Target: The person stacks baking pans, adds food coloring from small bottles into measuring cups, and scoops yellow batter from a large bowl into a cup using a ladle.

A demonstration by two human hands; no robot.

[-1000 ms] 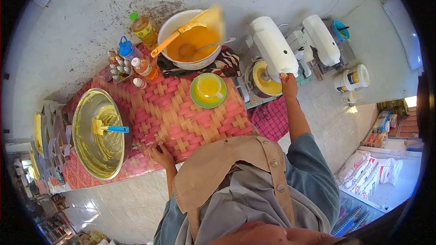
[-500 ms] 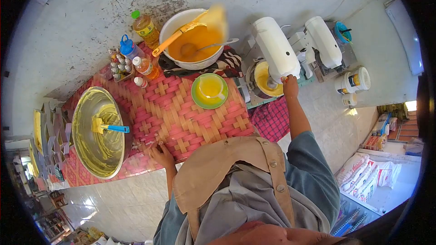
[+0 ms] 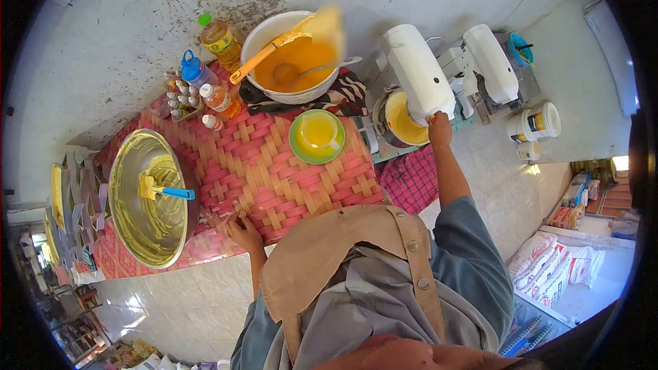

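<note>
My right hand (image 3: 439,128) is closed on the front end of a white stand mixer head (image 3: 419,72). Beneath that head is a metal mixing bowl (image 3: 387,130) with pale yellow batter (image 3: 403,122) in it. My left hand (image 3: 245,234) rests on the near edge of the table, fingers loosely bent and apart, holding nothing. To its left stands a large steel bowl (image 3: 184,233) smeared with yellow batter. A spatula with a blue handle (image 3: 175,193) lies inside it.
On the woven-pattern table (image 3: 253,171) are a green plate (image 3: 301,154) with a cup, a white pot (image 3: 257,38) of orange liquid, and several bottles (image 3: 219,101). A second mixer (image 3: 491,65) stands at right. Metal molds (image 3: 82,199) line the left side; white buckets (image 3: 538,121) sit beyond the mixers.
The held mixer head has shifted slightly, and the grey beater glimpsed under it earlier is now hidden. My left hand stays at the table edge.
</note>
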